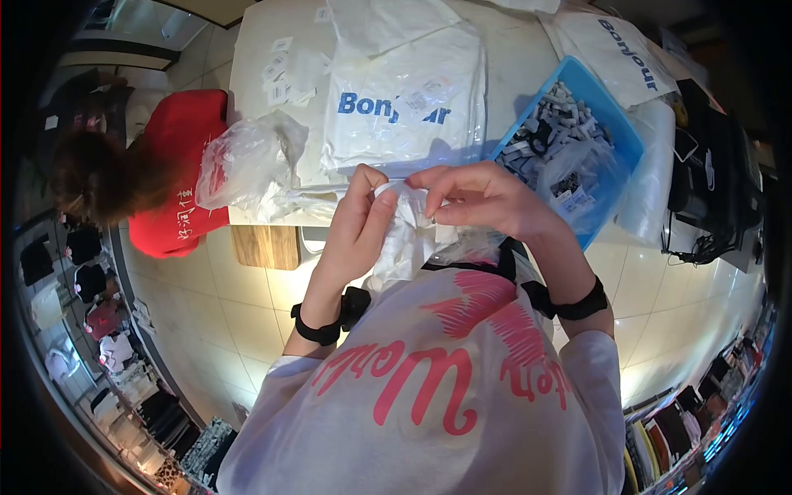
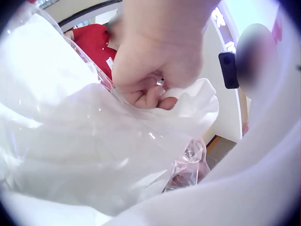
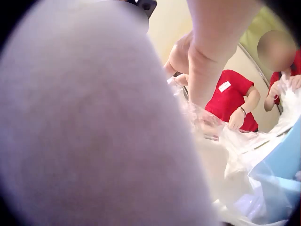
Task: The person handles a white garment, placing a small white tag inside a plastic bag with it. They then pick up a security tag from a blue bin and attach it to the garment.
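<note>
White cloth (image 1: 404,235) in clear plastic hangs between both hands at the table's near edge in the head view. The left hand (image 1: 360,224) pinches its upper left part, thumb up and fingers curled. The right hand (image 1: 487,198) pinches the cloth's upper right part with thumb and bent fingers. In the left wrist view the left hand (image 2: 157,61) has its fingers curled at the white cloth (image 2: 197,101), beside a large sheet of clear plastic. The right wrist view shows the right hand (image 3: 207,61) above clear plastic, its fingertips hidden.
Packed white garments marked Bonjour (image 1: 404,107) lie on the table (image 1: 276,21) ahead. A blue bin (image 1: 631,136) of small grey and white pieces stands to the right. Crumpled plastic (image 1: 247,161) lies left, near a person in red (image 1: 177,165). Black bags are at the far right.
</note>
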### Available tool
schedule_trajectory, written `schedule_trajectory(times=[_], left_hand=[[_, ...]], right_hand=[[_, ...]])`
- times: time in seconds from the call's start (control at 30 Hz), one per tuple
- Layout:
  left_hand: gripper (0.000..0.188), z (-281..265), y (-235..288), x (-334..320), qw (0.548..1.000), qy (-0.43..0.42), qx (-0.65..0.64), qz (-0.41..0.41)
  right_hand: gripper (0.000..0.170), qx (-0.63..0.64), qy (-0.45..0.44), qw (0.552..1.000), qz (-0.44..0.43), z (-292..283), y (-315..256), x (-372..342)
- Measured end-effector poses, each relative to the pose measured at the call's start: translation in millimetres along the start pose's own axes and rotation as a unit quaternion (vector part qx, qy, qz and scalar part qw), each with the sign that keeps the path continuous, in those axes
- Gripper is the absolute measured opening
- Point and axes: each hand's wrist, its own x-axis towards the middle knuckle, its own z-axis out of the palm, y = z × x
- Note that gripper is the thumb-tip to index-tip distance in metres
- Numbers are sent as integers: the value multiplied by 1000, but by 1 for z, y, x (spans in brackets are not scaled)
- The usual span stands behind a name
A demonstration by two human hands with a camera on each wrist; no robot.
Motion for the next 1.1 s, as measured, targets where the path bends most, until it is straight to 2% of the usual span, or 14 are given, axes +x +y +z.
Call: schedule_trajectory(times=[0.07, 0.17, 0.6, 0.8, 0.87, 0.9, 0.97, 1.0, 1.07, 1.1], left_hand=[[13, 0, 1, 0, 1000, 0, 8, -6], [13, 4, 4, 1, 1000, 8, -10, -10], [12, 3, 1, 6, 999, 23, 40, 3], [13, 4, 2, 5, 998, 22, 61, 7], [13, 6, 4, 4, 997, 21, 75, 13], [14, 7, 4, 2, 994, 26, 105, 25], [14, 8, 5, 1, 989, 31, 136, 38], [14, 9, 5, 0, 987, 37, 149, 49], [15, 9, 4, -1, 984, 44, 161, 60], [15, 9, 3, -2, 981, 43, 176, 67]], right_hand=[[8, 43, 6, 998, 52, 0, -4, -1], [8, 24, 27, 999, 14, 3, 3, -1], [11, -53, 76, 995, 31, 6, 2, 1], [12, -132, 109, 985, 36, 14, -1, 2], [16, -96, 193, 975, -53, 18, 13, 5], [16, -97, 193, 975, -53, 18, 13, 5], [20, -217, 228, 947, -59, 20, 13, 5], [20, -218, 228, 947, -59, 20, 11, 5], [21, -345, 235, 906, -70, 22, 6, 5], [21, -345, 235, 906, -70, 22, 8, 5]])
